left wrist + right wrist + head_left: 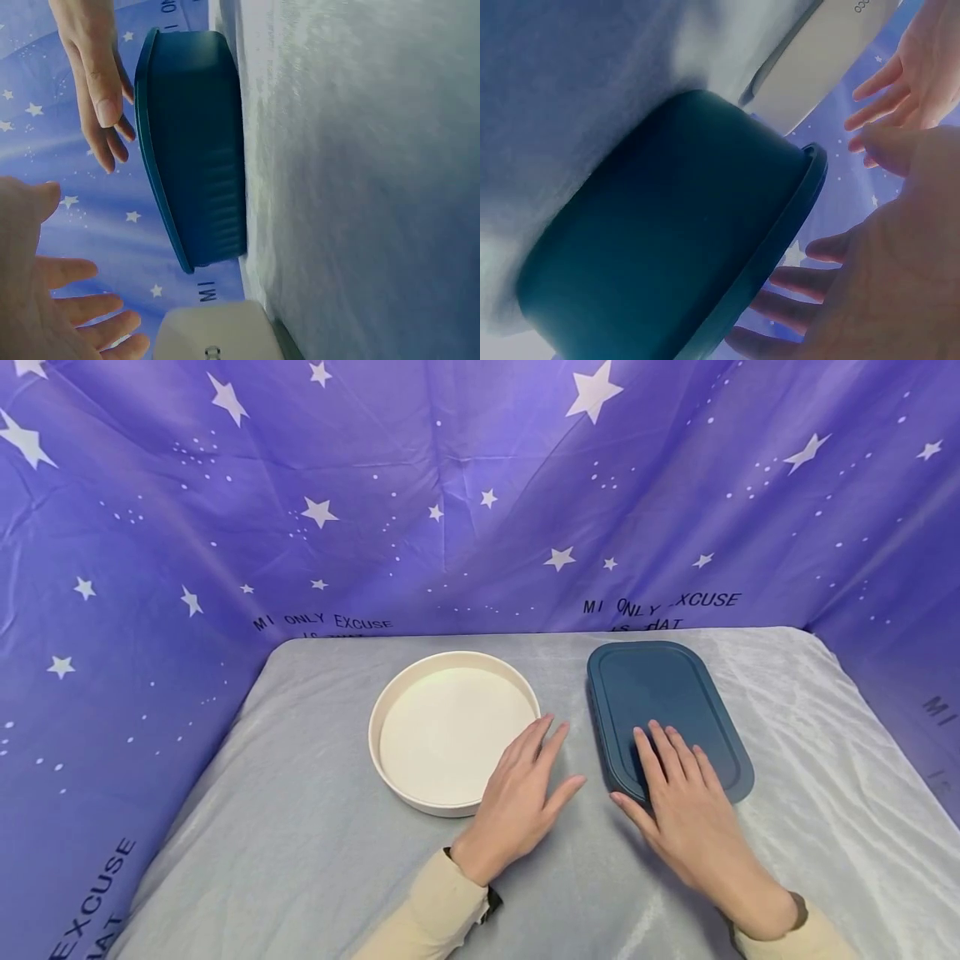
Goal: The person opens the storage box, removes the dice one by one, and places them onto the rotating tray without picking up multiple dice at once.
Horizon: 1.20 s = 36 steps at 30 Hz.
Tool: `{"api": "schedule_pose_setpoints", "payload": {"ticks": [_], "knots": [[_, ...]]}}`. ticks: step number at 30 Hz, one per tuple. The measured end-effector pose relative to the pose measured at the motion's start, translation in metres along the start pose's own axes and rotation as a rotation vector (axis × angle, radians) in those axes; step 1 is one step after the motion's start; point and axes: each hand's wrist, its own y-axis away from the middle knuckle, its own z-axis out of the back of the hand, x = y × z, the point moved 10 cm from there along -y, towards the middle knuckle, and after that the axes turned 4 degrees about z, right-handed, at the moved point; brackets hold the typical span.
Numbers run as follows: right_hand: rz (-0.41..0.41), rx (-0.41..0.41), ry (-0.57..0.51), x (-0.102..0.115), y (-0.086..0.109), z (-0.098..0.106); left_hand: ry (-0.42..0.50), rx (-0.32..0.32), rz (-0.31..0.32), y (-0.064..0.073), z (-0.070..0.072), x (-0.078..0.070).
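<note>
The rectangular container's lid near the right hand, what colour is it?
The rectangular lid is dark teal-blue, showing best in the head view.

Creased violet-blue drapes point(450, 556) hang behind the bench point(285, 860) and along its left and right sides, printed with white stars point(595, 392), dots point(710, 420) and, just above the bench's far edge, black lettering point(708, 600). Pale grey-blue plush cloth point(817, 793) covers the bench, shinier toward its right side.
</note>
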Motion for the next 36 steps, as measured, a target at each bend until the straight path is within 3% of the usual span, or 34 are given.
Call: {"api": "schedule_pose_setpoints", "payload": {"ticks": [20,26,36], "knots": [[-0.009,-0.013,0.000,-0.016,0.007,0.000,0.083,0.123,0.066,-0.021,-0.037,-0.018],[-0.019,0.001,-0.005,-0.019,0.010,-0.001,0.170,0.129,0.108,-0.024,-0.046,-0.015],[-0.026,0.029,0.012,-0.021,0.013,-0.004,0.331,0.195,0.209,-0.031,-0.065,-0.011]]}}
